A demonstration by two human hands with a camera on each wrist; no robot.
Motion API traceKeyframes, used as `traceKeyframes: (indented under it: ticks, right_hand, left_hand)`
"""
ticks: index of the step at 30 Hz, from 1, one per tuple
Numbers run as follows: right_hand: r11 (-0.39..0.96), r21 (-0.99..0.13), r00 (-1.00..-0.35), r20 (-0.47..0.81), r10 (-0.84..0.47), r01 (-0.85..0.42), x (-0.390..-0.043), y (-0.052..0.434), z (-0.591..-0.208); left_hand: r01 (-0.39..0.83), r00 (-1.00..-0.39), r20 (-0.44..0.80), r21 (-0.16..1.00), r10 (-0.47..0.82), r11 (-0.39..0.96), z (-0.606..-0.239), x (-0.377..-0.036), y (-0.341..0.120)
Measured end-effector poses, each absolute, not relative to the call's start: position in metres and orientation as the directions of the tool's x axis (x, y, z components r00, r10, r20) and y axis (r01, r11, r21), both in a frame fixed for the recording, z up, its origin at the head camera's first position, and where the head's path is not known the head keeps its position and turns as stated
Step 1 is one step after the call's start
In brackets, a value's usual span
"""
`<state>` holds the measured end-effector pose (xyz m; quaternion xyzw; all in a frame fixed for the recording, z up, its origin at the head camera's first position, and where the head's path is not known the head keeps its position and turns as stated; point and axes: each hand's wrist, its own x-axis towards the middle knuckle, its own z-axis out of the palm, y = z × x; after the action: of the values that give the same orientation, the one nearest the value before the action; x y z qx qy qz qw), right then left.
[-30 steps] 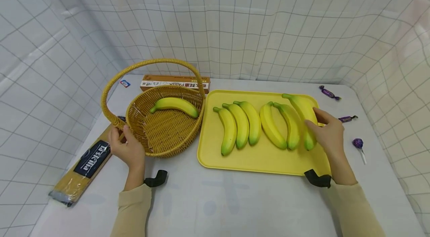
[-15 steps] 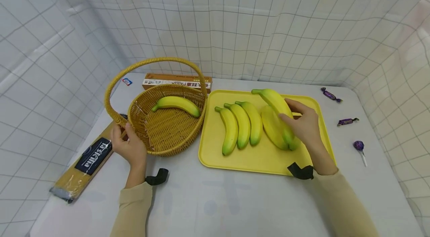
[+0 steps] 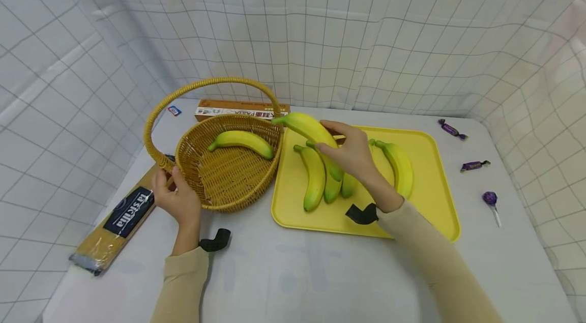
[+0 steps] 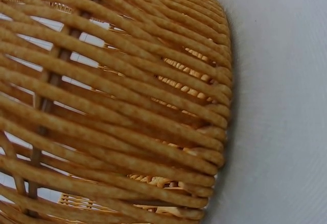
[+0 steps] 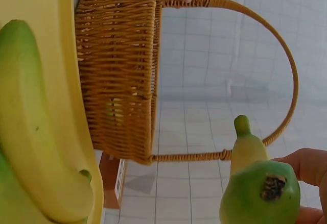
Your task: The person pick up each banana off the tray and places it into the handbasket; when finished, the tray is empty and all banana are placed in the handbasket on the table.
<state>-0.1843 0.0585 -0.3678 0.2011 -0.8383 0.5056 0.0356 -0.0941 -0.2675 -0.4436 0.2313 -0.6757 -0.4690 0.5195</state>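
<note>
My right hand (image 3: 350, 152) grips a yellow banana with green ends (image 3: 311, 132) above the left part of the yellow tray (image 3: 366, 229); its stem tip reaches the wicker basket's right rim. In the right wrist view the held banana (image 5: 260, 193) points its green tip at the camera. My left hand (image 3: 176, 196) pinches the base of the handle of the wicker basket (image 3: 238, 203) at its left side. Inside the basket lies one banana (image 3: 242, 142). Several bananas lie on the tray, among them one at the left (image 3: 313, 180) and one at the right (image 3: 400, 168); my right arm partly hides others.
Left of the basket lies a pack of spaghetti (image 3: 128, 213). A pasta box (image 3: 242, 108) stands behind the basket, with a small wrapped piece (image 3: 174, 110) to its left. Right of the tray are two purple wrapped candies, one farther back (image 3: 452, 129), and a lollipop (image 3: 490, 199).
My right hand has lifted the banana from the tray's right end and carried it left over the other bananas to the basket's edge. The left hand stays at the handle.
</note>
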Motion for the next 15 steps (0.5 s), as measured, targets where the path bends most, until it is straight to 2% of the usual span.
traceKeyframes:
  ticks: [8, 15]
  right_hand:
    - [0.326, -0.846, -0.873, 0.284, -0.396, -0.423, -0.191, -0.005, -0.363]
    - [0.308, -0.820, -0.833, 0.321, -0.451, -0.483, -0.197, -0.052, -0.360]
  left_hand:
    - [0.173, -0.348, 0.481, 0.877, -0.805, 0.449, -0.431, -0.090, -0.258]
    - [0.188, -0.348, 0.483, 0.876, -0.804, 0.445, -0.424, -0.089, -0.254]
